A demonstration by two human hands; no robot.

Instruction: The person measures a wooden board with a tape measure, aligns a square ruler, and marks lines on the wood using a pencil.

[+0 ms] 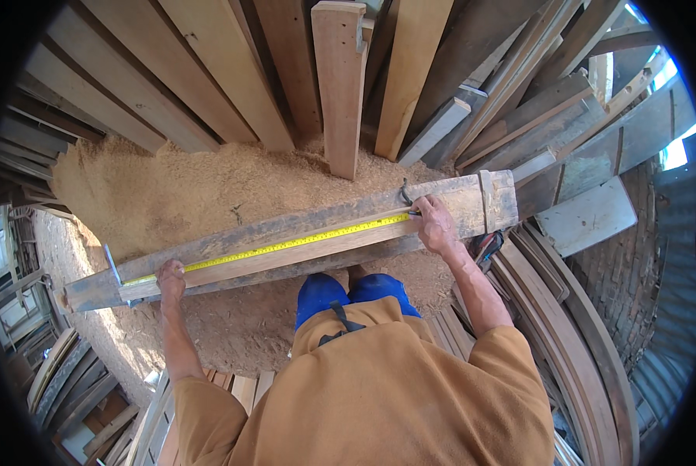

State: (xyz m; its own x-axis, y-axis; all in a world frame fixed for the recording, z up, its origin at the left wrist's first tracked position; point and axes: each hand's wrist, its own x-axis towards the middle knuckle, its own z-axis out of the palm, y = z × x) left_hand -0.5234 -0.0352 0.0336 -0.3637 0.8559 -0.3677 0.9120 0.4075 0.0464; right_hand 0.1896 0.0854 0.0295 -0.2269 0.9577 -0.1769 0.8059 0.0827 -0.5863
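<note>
A yellow measuring tape (301,241) is stretched lengthwise along a narrow, light wooden strip (286,260). The strip lies on a long, worn bench plank (480,198). Near the strip's left end, my left hand (170,279) is closed over strip and tape. My right hand (436,224) has its fingers pinched where the tape's right end meets them; a small dark part shows at the fingertips, and the palm hides the rest. Beyond my left hand, a thin metal bar (112,264) sticks up beside the strip's end. A dark hooked piece (405,193) sits on the plank's far edge.
Sawdust (184,190) is heaped behind the bench. Upright boards (340,85) lean along the far side. Long planks (554,318) are stacked at the right, near a pale flat panel (589,216). More timber offcuts (76,380) lie at the lower left.
</note>
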